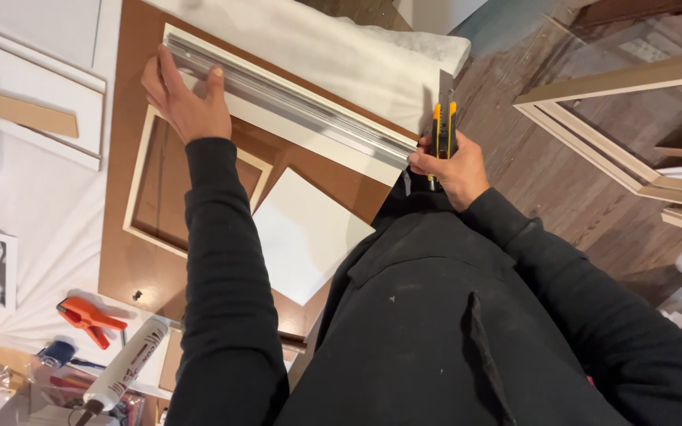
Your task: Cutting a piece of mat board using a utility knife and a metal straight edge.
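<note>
Your left hand [185, 99] lies flat, fingers spread, pressing the far end of the metal ruler [294, 101]. The ruler runs across a white sheet [294, 130] on the brown board [132, 260]. Your right hand [451, 170] is closed around the knife [444, 130], yellow and black, held at the ruler's near end, just beside the sheet's edge. The blade tip is hard to make out against the white cloth [341, 47] behind it, and your fingers hide the lower part of the handle.

A wooden frame [140, 197] lies on the board under your left forearm, which covers part of it. A second white sheet [305, 237] sits beside the frame, its lower corner hidden by your chest. At the lower left lie an orange clamp [88, 317] and a white tube [124, 367], whose nozzle end is cut off by clutter. More frames [593, 118] lean at the right, cropped by the picture's edge.
</note>
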